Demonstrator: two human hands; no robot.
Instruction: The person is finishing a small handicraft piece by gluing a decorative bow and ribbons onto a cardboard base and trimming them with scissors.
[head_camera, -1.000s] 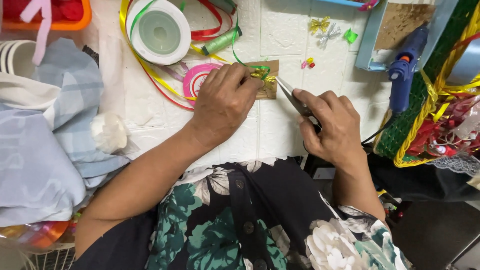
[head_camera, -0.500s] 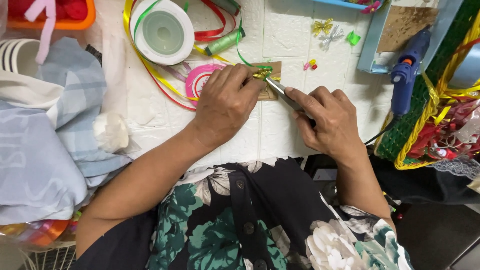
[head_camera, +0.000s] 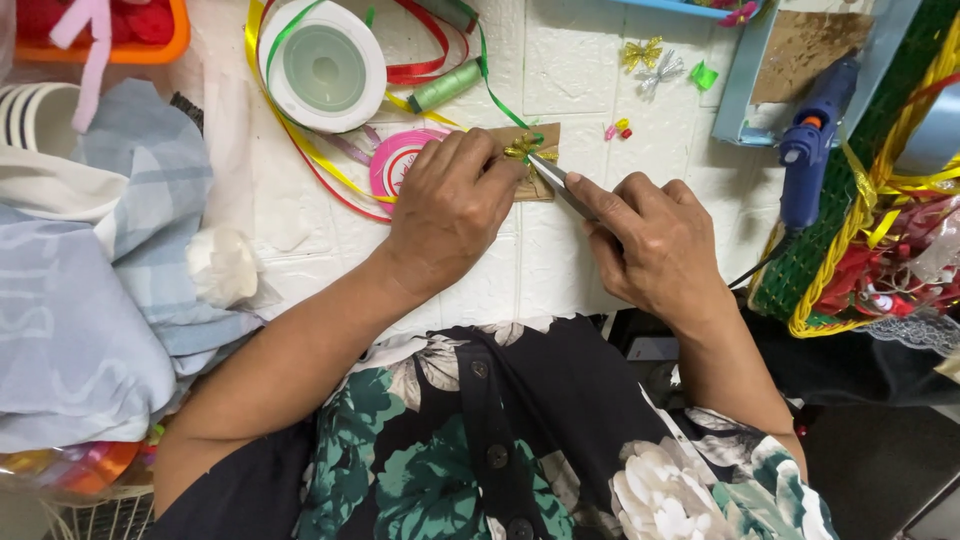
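Both hands, left hand and right hand, work a gold bow on brown card.

Shiny metal scissors, glossy gold ribbon bow, matt brown card, white embossed tabletop.

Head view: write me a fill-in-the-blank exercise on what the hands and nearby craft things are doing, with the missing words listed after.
1. The right hand holds a slim metal tool whose tip meets a small ____ ribbon bow.
2. The left hand presses down on a brown piece of ____ under the bow.
3. Off to the right, a ____ glue gun leans against a green basket.
4. The big white ribbon spool lies on the ____ side of the left hand.

Missing words: gold; cardboard; blue; left
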